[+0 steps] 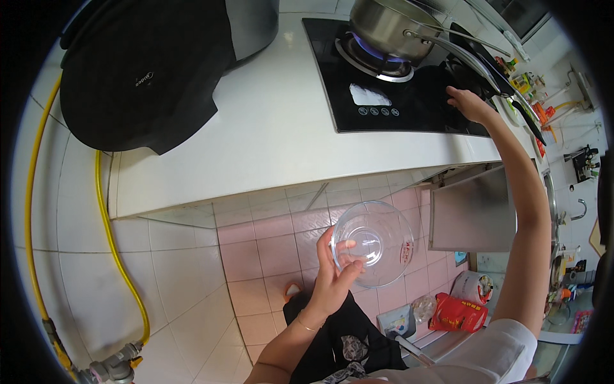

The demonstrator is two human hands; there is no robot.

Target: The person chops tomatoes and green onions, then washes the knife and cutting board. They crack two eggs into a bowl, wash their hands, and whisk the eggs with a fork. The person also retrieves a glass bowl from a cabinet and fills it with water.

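Observation:
In my left hand (338, 276) is a clear glass bowl (373, 244), gripped by its near left rim over the floor, thumb inside. My right hand (464, 103) reaches over the right part of the black glass gas hob (417, 115), fingers curled low near the knob side; whether they hold anything is not clear. Beyond it, a steel saucepan (391, 31) sits over a lit blue flame on the left burner (379, 60). Its long handle points right, and a thin utensil lies across its rim. A dark pan (467, 72) stands behind my right hand, partly hidden.
A large black Midea appliance (144, 81) stands on the white worktop (254, 144) at left. Yellow gas hose (110, 230) runs down the tiled wall. An open cabinet door (472, 211) juts below the worktop. A red bag (458, 313) lies low at right.

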